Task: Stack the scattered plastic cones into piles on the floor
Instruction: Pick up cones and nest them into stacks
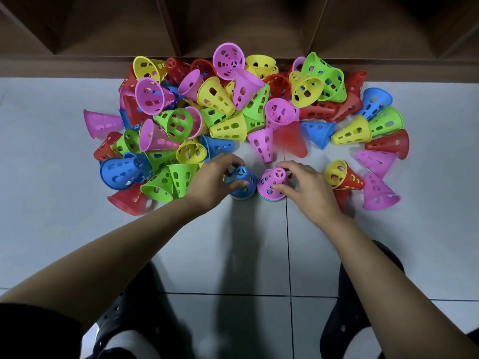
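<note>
A person's left hand point(216, 177) is gripping the blue-topped pile point(247, 183) at the centre of the frame, fingers and thumb curled round its top cone, while the right hand point(309, 189) is pinching the pink-topped pile point(269, 181) standing just beside it on the tiled floor point(77, 229). The scattered cones point(233, 107) are lying heaped across the upper middle of the frame, against a wooden shelf unit point(233, 29), with the 2 piles standing just below them
</note>
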